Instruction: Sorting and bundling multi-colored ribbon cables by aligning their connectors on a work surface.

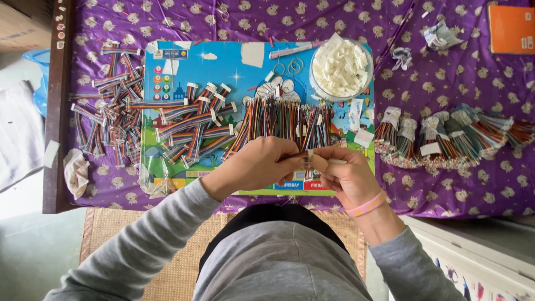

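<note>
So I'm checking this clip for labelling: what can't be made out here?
Head view only:
- Wire piece between the left hand and right hand: mostly hidden by fingers.
- White parts in the bowl: too small to identify.
- Orange book: cut off by the right edge.

Matt printed cloth [457, 184] drapes the bench; the picture board [223, 61] shines glossy, the connectors [340, 67] look smooth white plastic, the mat [111, 228] coarse woven.

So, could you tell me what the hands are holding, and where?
Both hands, left hand and right hand, pinch one multicoloured ribbon cable between their fingers at its near end.
</note>
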